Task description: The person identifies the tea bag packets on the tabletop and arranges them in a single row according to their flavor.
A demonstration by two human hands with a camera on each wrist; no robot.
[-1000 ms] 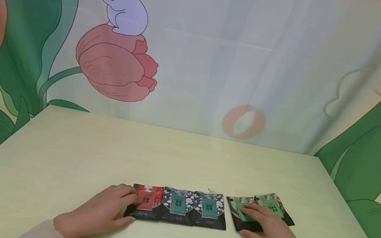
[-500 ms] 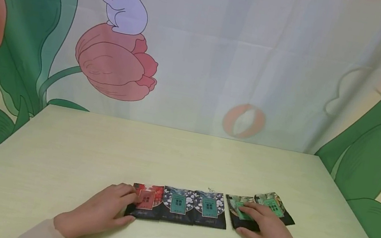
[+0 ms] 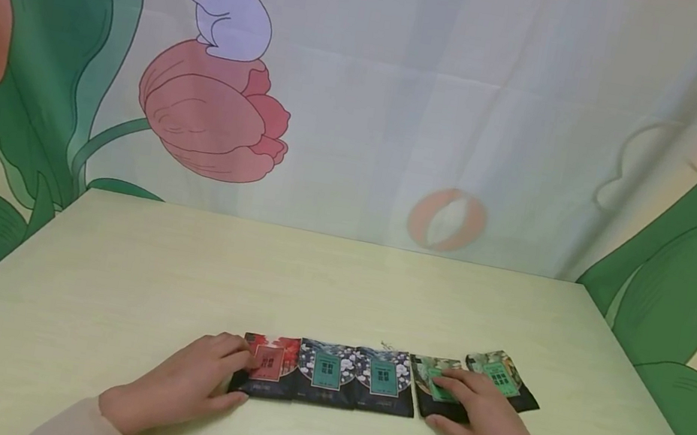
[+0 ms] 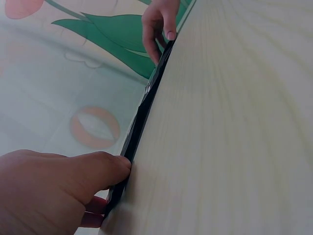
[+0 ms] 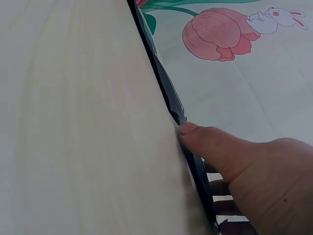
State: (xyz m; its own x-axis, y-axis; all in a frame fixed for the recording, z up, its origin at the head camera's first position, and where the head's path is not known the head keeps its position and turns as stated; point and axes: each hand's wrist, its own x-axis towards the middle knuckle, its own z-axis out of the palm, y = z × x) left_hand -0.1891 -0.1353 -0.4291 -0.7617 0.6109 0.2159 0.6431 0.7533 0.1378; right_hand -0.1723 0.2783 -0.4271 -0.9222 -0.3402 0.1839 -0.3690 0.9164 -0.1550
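In the head view, several flat tea packets lie in a row on the table [image 3: 338, 284]. My left hand [image 3: 181, 385] rests at the left end, fingers over the edge of the red packet [image 3: 275, 367] and thumb by its near corner. Two blue floral packets, a middle one [image 3: 327, 370] and a right one [image 3: 384, 379], follow edge to edge. My right hand [image 3: 493, 427] lies over a green packet [image 3: 444, 408], fingertips on its face and thumb at its near edge. That packet sits close beside the blue ones. Both wrist views show thumb tips at the dark packet edge.
Another green packet [image 3: 504, 379] lies tilted at the right end of the row, partly behind my right hand. Behind the table's far edge hangs a printed curtain [image 3: 367, 99] with flowers and a white animal.
My right hand has slid the nearer green packet left, towards the blue ones, widening its gap from the tilted green packet. My left hand stays at the red packet.
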